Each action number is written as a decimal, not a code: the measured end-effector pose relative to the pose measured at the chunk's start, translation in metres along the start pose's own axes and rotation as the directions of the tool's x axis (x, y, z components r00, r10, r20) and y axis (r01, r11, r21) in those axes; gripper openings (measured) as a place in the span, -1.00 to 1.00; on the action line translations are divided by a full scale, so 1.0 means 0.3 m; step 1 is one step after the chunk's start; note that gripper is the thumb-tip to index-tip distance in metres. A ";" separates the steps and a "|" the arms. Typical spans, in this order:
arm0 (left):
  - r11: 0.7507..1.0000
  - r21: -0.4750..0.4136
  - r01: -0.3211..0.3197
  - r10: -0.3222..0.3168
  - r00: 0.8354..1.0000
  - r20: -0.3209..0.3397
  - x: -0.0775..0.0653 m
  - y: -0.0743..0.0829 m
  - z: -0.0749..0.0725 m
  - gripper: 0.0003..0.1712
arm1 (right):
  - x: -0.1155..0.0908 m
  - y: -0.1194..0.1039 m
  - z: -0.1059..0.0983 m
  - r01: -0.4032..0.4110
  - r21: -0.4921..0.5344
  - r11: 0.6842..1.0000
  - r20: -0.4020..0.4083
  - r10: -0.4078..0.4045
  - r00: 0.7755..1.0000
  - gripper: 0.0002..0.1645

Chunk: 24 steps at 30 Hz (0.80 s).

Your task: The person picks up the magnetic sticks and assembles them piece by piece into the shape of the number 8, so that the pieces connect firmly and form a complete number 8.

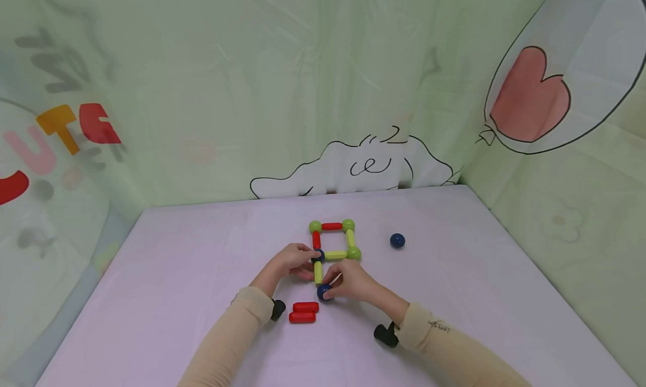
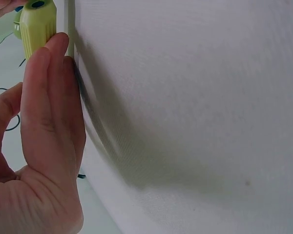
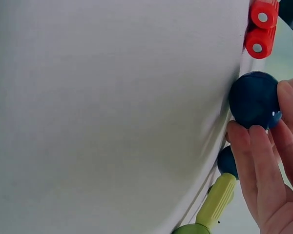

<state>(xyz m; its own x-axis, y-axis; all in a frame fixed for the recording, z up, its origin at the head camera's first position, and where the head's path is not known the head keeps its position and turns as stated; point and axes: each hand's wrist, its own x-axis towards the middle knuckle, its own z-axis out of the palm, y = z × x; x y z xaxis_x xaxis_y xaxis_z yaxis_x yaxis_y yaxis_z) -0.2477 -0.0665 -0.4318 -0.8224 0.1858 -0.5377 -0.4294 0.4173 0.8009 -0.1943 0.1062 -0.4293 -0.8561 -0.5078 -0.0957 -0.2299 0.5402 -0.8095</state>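
Observation:
My right hand (image 1: 348, 280) pinches a blue ball (image 3: 254, 100) between thumb and fingers, low over the table. That ball is close to the near end of a yellow rod (image 1: 318, 273), whose bare end face shows in the left wrist view. My left hand (image 1: 292, 261) holds another blue ball (image 1: 318, 256) at the rod's far end, its lower fingers beside the rod. This corner ball belongs to a flat square with green balls (image 1: 348, 225), red rods (image 1: 331, 226) and yellow rods (image 1: 335, 255). Whether the right-hand ball touches the rod is unclear.
Two red rods (image 1: 303, 312) lie side by side nearer the front, their ends showing silvery discs. A loose blue ball (image 1: 397, 240) sits right of the square. Printed curtains surround the pale table (image 1: 202, 263) at the back and sides.

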 end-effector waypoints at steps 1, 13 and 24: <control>1.000 0.000 0.000 0.000 1.000 0.001 0.001 0.000 0.000 -0.53 | 0.001 -0.001 0.002 0.002 -0.006 1.000 -0.004 -0.002 1.000 -0.77; 1.000 -0.003 -0.015 0.015 1.000 0.013 0.002 -0.003 -0.002 -0.56 | 0.005 -0.022 0.031 0.033 -0.047 0.998 -0.042 -0.035 0.999 -0.77; 1.000 0.010 -0.024 0.024 0.999 0.026 0.004 0.000 -0.003 -0.60 | 0.000 -0.009 0.027 0.037 -0.064 0.997 -0.054 -0.040 0.998 -0.74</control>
<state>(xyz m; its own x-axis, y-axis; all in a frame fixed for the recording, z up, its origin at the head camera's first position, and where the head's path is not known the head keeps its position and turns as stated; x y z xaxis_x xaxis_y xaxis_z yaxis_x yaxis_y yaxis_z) -0.2491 -0.0669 -0.4323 -0.8223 0.2190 -0.5253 -0.4058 0.4215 0.8110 -0.1898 0.0993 -0.4318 -0.8698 -0.4923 -0.0321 -0.2901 0.5630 -0.7738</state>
